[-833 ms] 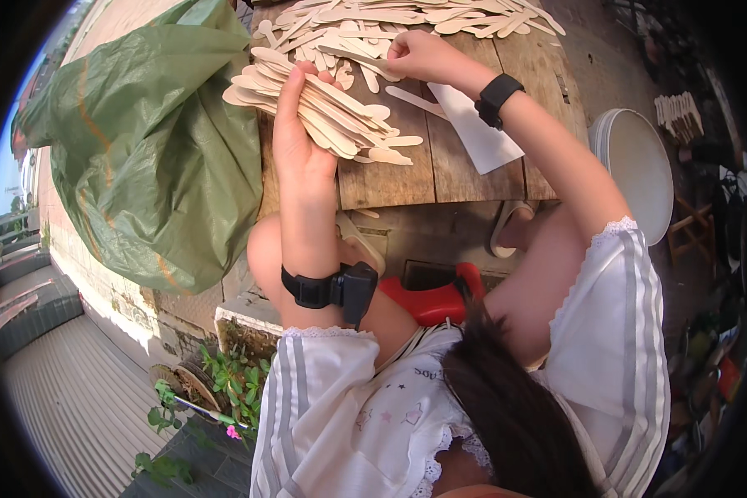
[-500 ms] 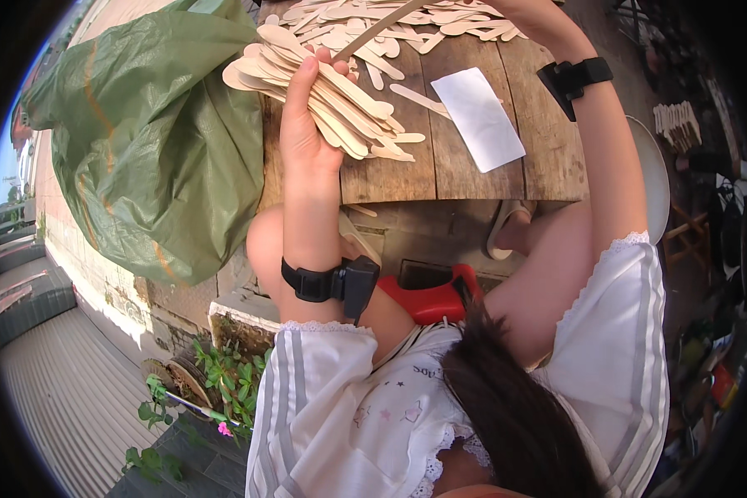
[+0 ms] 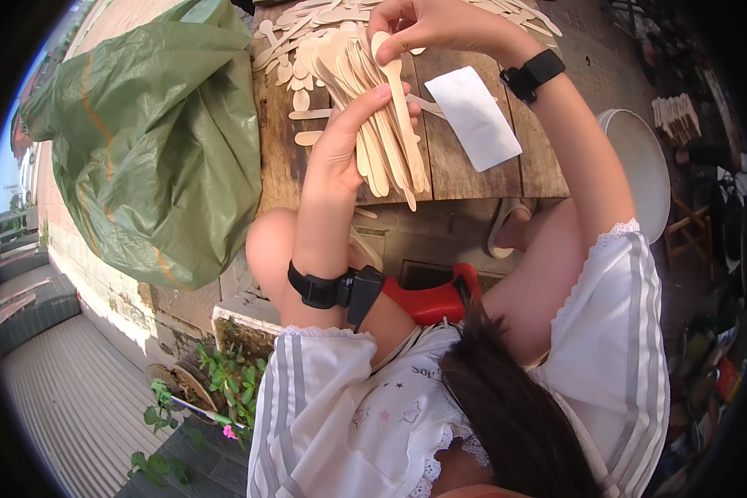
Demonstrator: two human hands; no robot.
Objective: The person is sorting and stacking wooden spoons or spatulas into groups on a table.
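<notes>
A thick bundle of flat wooden spoons point(image 3: 375, 153) fills my left hand point(image 3: 334, 156), whose thumb lies across the front of it. The spoon bowls point away from me and the handles fan toward the table's near edge. My right hand point(image 3: 427, 25) pinches a single wooden spoon point(image 3: 401, 116) by its bowl, between thumb and fingers. That spoon lies along the right side of the bundle, its handle running down over the others. Beyond both hands spreads a loose pile of wooden spoons point(image 3: 307, 21) on the plank table point(image 3: 544, 170).
A white paper sheet point(image 3: 475, 120) lies on the table right of the bundle. To the left bulges a large green sack point(image 3: 153, 149). A pale round tub point(image 3: 639, 170) stands off the table's right side. Under me is a red stool point(image 3: 432, 300); potted plants point(image 3: 224, 378) grow lower left.
My right hand has come back from the pile with a spoon and brought it against the bundle. My left hand has shifted slightly right, turning the bundle more upright.
</notes>
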